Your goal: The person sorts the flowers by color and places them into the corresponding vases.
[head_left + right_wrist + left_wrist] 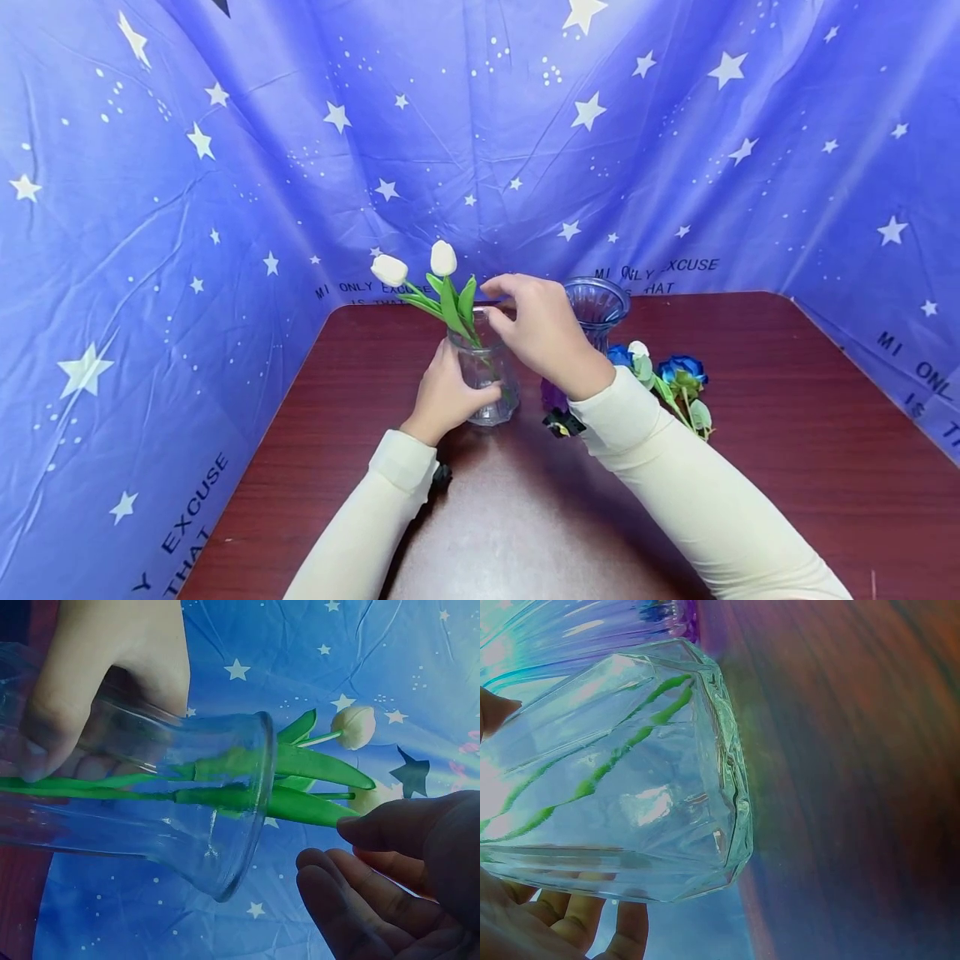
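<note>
At the left of the scene, a blue cloth (82, 371) printed with white stars rose beyond the counter (285, 467); farther right, near the counter's far edge, two white tulips (443, 258) leaned leftward out of a clear vase (487, 408), their green leaves (452, 308) spreading above its mouth and their two stems slanting down inside almost to the base; the left hand (446, 387) grasped that vase from its left, thumb across the near face and fingers round the other side; just to the right, the right hand (543, 325) hung beside the vase's mouth with thumb and fingers parted, gripping nothing; its thumb overlapped a leaf tip in the right wrist view, though whether it touched I could not tell; behind that hand stood a blue and purple vase (600, 312), partly hidden; at the right, blue roses (682, 369) and a white bloom (638, 349) lay on the counter, outside both vases; the work looked partway along, to my eye, with both tulips in place and the flowers at the right perhaps what was left.
</note>
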Tool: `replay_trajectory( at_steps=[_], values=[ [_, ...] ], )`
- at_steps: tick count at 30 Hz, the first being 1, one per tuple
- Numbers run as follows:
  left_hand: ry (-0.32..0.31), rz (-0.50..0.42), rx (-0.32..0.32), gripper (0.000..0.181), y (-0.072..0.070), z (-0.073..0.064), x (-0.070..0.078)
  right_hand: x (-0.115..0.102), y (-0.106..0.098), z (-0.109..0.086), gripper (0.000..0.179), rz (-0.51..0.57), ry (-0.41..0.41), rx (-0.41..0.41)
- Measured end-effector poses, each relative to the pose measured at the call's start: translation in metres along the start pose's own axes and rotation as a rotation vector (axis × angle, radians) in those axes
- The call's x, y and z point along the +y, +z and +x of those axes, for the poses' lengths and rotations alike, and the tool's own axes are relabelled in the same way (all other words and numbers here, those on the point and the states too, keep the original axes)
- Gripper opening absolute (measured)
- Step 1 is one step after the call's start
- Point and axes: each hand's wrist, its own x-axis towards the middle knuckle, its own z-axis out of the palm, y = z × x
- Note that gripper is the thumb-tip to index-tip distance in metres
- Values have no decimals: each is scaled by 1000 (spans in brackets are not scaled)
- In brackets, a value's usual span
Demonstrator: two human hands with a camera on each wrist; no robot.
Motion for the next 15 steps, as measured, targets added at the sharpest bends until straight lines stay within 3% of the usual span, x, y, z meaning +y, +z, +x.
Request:
replay_trajectory(
  at_steps=[15],
  values=[
    [-5, 15, 13, 99, 1, 0, 2, -1, -18, -25, 21, 15, -43, 49]
  ],
)
